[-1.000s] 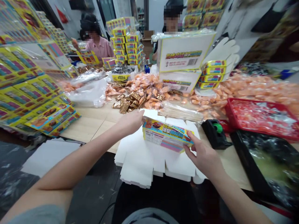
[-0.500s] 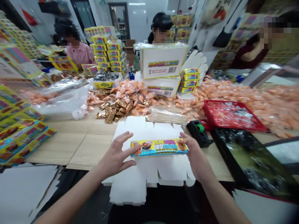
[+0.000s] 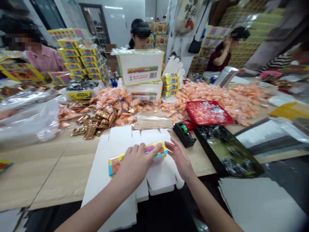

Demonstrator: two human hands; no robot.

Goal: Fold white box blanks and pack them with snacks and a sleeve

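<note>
While its print stays unreadable, left hand (image 3: 135, 162) presses colourful box (image 3: 116, 162); right hand (image 3: 180, 159) open.

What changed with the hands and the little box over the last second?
The small colourful box, earlier lifted between both hands, now lies flat on the white flat cardboard blanks. The left hand moved on top, pressing it; the right hand opened beside its end. The tape dispenser stayed put.

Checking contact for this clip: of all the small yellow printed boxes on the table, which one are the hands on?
The yellow box lying flat on the white cardboard blanks, under the left hand, right hand beside it; the rest sit stacked, untouched.
</note>
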